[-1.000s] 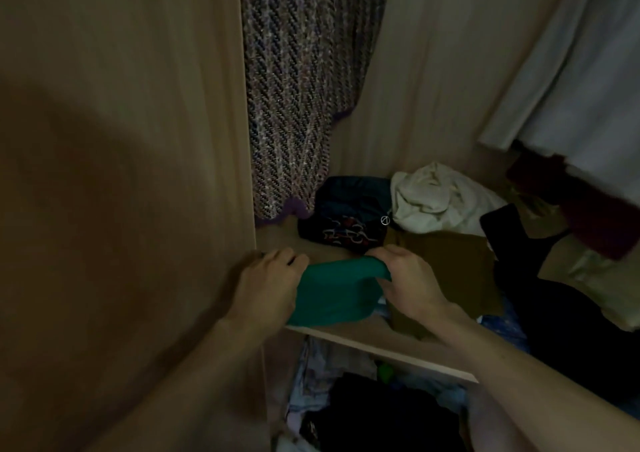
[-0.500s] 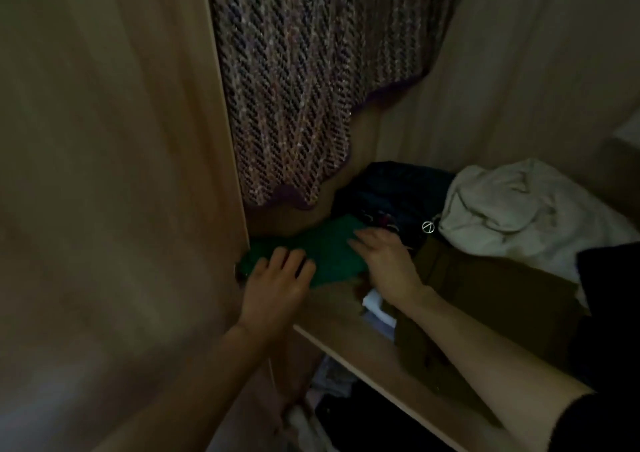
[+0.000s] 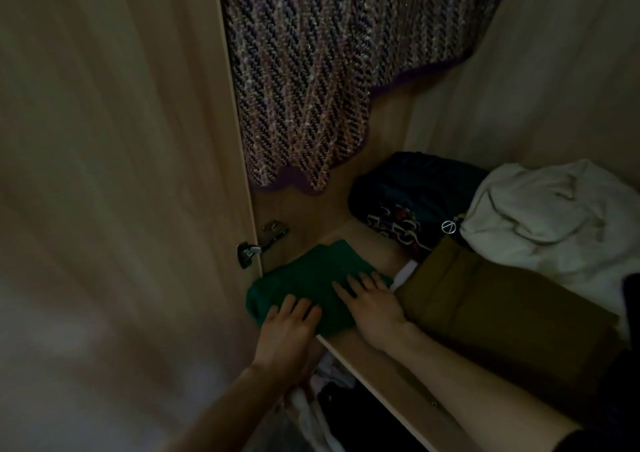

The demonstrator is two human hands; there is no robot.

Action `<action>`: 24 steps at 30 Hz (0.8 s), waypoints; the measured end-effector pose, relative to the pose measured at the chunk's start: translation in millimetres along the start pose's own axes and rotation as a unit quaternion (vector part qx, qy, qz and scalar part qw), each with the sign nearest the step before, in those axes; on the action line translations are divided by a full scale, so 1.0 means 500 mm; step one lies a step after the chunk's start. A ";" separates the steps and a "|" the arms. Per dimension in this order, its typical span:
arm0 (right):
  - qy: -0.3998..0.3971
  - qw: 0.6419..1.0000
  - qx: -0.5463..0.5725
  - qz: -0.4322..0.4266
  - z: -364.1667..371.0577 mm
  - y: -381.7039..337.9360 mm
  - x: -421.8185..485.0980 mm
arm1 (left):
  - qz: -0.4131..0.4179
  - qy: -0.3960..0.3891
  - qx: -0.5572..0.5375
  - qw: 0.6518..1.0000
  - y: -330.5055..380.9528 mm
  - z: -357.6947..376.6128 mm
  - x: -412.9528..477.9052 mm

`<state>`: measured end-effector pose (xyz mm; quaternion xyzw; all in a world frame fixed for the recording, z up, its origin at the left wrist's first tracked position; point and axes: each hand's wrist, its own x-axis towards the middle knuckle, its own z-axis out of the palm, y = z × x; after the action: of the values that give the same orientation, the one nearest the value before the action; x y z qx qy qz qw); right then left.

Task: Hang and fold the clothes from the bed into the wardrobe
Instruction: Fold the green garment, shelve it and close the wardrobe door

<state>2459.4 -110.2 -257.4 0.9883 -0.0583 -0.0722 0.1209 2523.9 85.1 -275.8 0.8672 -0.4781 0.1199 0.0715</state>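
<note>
Green garment (image 3: 311, 278) under flat hands (image 3: 332, 316) at shelf edge (image 3: 381, 379).

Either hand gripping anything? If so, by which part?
Nothing is gripped. The left hand and right hand lie flat, fingers straight, on the top of the folded green garment on the shelf.

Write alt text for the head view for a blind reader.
The left hand and right hand lie flat on a folded green garment on a wardrobe shelf. Further right lie a brown garment and a white bundle; a knitted garment hangs above.
</note>
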 end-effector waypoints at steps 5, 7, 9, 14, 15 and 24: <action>-0.019 0.997 0.001 0.073 -0.028 0.045 0.056 | -0.048 -0.033 -0.004 0.998 0.036 -0.004 0.062; -0.041 0.998 0.039 0.042 -0.033 0.059 0.071 | -0.094 -0.054 -0.034 0.994 0.053 0.006 0.094; -0.062 0.994 0.090 -0.011 -0.025 0.064 0.069 | -0.108 -0.091 -0.049 0.989 0.062 0.019 0.116; -0.074 0.974 0.213 -0.006 0.000 0.068 0.070 | -0.054 -0.098 -0.049 0.993 0.053 0.023 0.121; -0.066 0.970 0.236 0.009 0.001 0.065 0.077 | -0.044 -0.075 -0.061 0.994 0.043 0.016 0.115; -0.067 0.961 0.239 0.124 0.023 -0.024 0.108 | -0.061 -0.137 -0.014 0.989 -0.077 0.046 0.099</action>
<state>2512.0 -108.6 -278.2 0.9664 -0.2035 -0.1070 -0.1152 2585.0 60.2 -284.5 0.9019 -0.4311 -0.0119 0.0248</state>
